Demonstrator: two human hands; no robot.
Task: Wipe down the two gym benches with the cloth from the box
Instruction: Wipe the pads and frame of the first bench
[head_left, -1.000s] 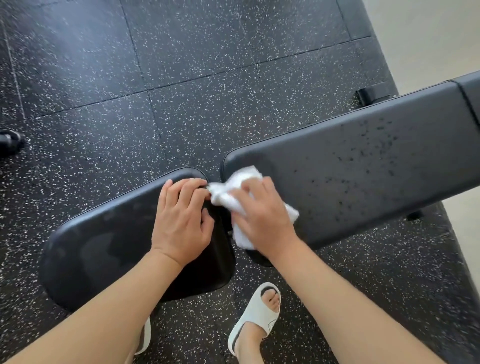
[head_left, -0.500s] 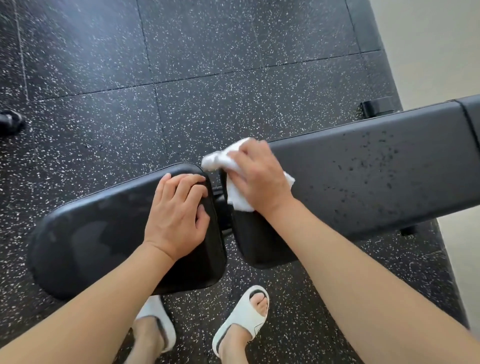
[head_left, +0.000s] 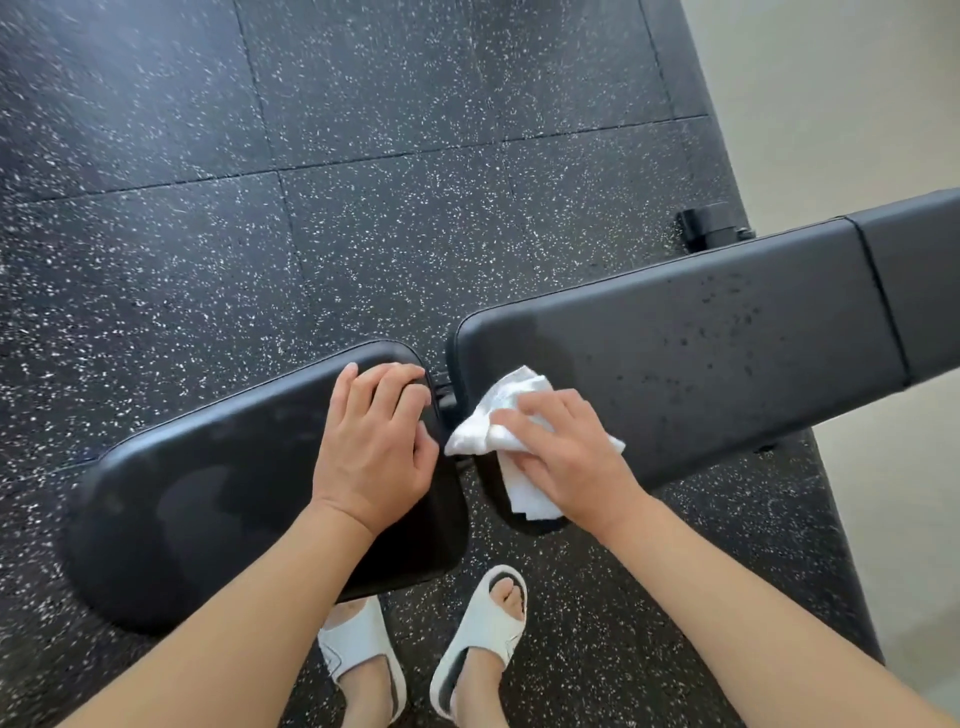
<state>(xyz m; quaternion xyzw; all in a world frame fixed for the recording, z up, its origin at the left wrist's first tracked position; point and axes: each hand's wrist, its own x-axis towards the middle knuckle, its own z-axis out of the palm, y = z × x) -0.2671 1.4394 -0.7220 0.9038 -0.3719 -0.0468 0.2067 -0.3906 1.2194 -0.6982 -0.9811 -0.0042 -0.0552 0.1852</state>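
The right hand (head_left: 563, 457) lies palm-down, fingers spread nearly flat, pressing a crumpled white terry cloth (head_left: 511, 415) onto the rounded near end of the long black padded vinyl bench back (head_left: 701, 358) at centre frame, its surface dotted with droplets. The left hand (head_left: 374, 441) curls over the smooth black seat pad (head_left: 218, 483), gripping its edge. Speckled black rubber floor (head_left: 363, 156) lies beneath.
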